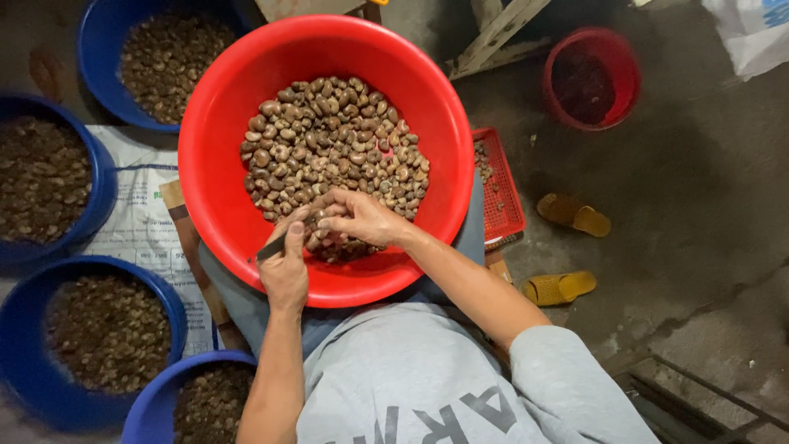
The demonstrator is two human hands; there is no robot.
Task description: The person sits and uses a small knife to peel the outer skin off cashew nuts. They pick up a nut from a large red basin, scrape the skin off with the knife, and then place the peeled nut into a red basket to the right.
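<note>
— Tubs first, far out past the left hand point(285, 267): blue tubs point(33, 247) of brown nuts, ringed round a printed sack point(144, 222) on the floor.

— And that left hand?

— Curled shut round a dark, thin tool point(275, 246). Long axis running from low and outward up toward the other hand, tip aimed at the nut between the two.

— Right hand point(357, 218)?

— Just beside the left, almost touching. Fingers bent down and pinched on a single nut point(316, 220), though mostly hidden under the knuckles; hard to say how much of it shows.

— Nearer which hand, then?

— Held in the right, lying just inward of the left thumb, at the near edge of the heap of nuts point(333, 140). Heap stretching away beyond both hands inside the red basin point(214, 164) on the lap.

— Anything past the right hand?

— Small red crate point(503, 201) just beyond the basin rim, partly covered by it. Further out, a red bucket point(612, 62), contents too dark to read, and two yellow sandals point(567, 251) on the concrete.

— Cut off?

— Tool's working end, buried among fingers. Lowest tub clipped by the frame.
</note>
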